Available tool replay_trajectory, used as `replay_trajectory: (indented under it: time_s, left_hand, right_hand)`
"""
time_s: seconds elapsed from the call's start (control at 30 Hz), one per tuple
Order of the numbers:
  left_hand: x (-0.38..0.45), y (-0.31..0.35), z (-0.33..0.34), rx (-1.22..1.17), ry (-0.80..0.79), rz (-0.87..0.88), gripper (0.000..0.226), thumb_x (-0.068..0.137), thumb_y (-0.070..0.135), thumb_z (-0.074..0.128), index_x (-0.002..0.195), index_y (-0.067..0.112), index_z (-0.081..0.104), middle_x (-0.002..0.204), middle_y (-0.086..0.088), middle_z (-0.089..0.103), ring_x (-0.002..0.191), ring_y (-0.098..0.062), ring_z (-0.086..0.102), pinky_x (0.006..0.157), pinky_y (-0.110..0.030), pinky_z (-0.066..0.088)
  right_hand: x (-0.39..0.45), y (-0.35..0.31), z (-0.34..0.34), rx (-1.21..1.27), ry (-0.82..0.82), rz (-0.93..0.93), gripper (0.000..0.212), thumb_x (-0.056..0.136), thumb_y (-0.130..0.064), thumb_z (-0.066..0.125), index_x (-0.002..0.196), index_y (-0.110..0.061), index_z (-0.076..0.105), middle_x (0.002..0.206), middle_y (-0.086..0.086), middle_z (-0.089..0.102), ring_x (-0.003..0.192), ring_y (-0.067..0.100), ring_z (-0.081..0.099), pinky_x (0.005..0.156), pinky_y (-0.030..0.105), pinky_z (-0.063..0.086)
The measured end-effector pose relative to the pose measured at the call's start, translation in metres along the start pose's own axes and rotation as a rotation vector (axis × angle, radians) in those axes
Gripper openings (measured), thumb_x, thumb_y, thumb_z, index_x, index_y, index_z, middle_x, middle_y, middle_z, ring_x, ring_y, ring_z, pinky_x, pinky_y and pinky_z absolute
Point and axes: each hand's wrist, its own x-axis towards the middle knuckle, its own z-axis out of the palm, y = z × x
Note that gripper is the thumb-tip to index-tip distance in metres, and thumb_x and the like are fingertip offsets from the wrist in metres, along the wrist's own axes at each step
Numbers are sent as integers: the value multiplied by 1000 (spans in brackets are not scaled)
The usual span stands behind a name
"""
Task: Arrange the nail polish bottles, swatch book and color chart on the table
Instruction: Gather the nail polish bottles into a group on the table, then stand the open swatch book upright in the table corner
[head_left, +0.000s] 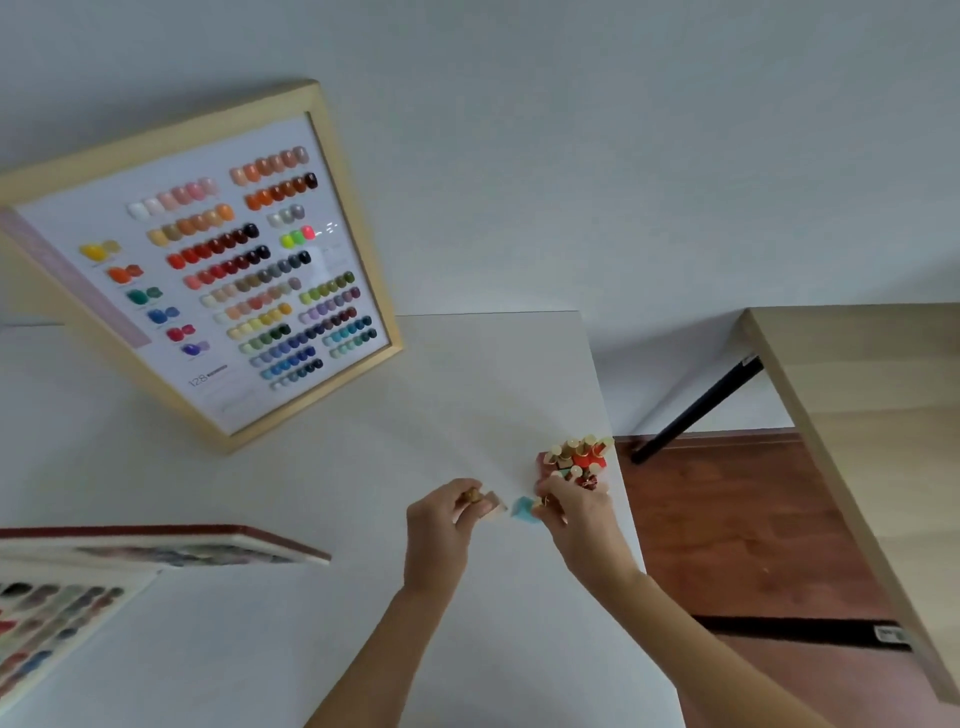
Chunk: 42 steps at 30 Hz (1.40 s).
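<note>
A white table (363, 597) fills most of the view, its right edge running down past a strip of red-brown wood floor (737, 530). A second, light-wood table (872, 415) with a black leg stands well apart to the right.

At the table's far left, a wood-framed color chart (208, 265) leans tilted against the wall, its rows of small colored nail tips facing the camera. At the near left edge lies the swatch book (156, 545), open, with a red-edged cover; its pages of muted color swatches run out of view at the lower left.

Near the right edge of the table stands a tight cluster of nail polish bottles (576, 460), mostly red and orange with pale gold caps, upright and touching one another.

Just in front of the cluster, the right hand (582, 525) pinches a light blue bottle (522, 506) by its gold cap; the bottle is tilted, its body pointing left from the fingers. The back of this hand hides the nearest bottles of the cluster.

The left hand (439, 535), just beside it, pinches a beige bottle (493, 503) by its gold cap, the body tilted rightward. The two bottle bodies point toward each other and are near, with a small gap between them; whether they rest on the table or are lifted off it I cannot tell.
</note>
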Motion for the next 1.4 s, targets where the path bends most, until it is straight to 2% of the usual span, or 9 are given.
replay_trajectory:
  time_s: [0.13,0.4,0.47,0.57,0.73,0.97,1.07,1.2,1.4]
  left_hand:
    - [-17,12,24,44,-120,63,24,76,10,76,99,7,71,93,-4,73,85,-12,69,79,-20,57]
    - [-22,38,55,168,-202,138,20,81,13,71,101,10,71,93,-3,73,79,-6,62,72,-5,46]
    - [-20,41,57,186,-198,142,20,83,14,70,102,10,70,95,-3,72,81,-7,62,74,-9,50]
    - [-17,45,62,188,-197,142,18,84,15,69,100,9,69,94,-5,71,81,-11,63,76,-23,57]
    - [-17,54,68,171,-186,109,23,86,23,66,105,10,68,96,-5,71,85,-14,66,80,-23,57]
    - [-27,51,57,164,-77,70,31,81,17,72,111,11,67,104,-3,70,93,-11,65,81,-9,47]
    - [-31,46,42,169,-5,53,36,79,8,73,114,8,65,110,-5,69,101,-15,65,89,-16,48]
    - [-41,42,10,127,127,61,28,85,13,67,113,10,66,109,-3,70,102,-12,64,92,-16,47]
    - [-68,22,-65,33,305,-19,26,89,19,63,114,17,66,112,3,68,105,-6,62,93,-28,53]
  right_hand:
    - [-18,23,-12,29,46,56,13,85,-9,65,97,-8,67,85,7,71,69,15,62,64,21,50]
    - [-19,41,-15,10,77,77,10,87,-8,63,96,-8,66,90,7,71,71,15,62,67,18,52]
    - [-17,43,-14,6,78,82,10,87,-7,62,97,-8,66,91,7,71,71,14,60,67,16,49]
    - [-15,43,-13,-5,53,76,12,88,-9,62,100,-8,65,96,8,71,79,19,65,75,24,55]
    - [-15,44,-15,0,40,13,10,87,-7,63,97,-6,64,94,10,70,81,22,66,78,33,57]
    - [-19,50,-22,-24,30,-98,20,85,-12,66,105,-13,61,101,5,69,86,18,66,78,29,58]
    - [-19,42,-27,-68,57,-152,22,87,-21,64,108,-15,60,99,3,69,81,18,67,70,30,58]
    - [-14,14,-29,-78,127,-262,19,89,-23,63,105,-14,64,99,3,71,81,23,69,68,34,58]
    - [-10,-53,-1,-22,64,-440,18,88,-21,63,104,-12,64,94,5,72,67,18,67,63,32,57]
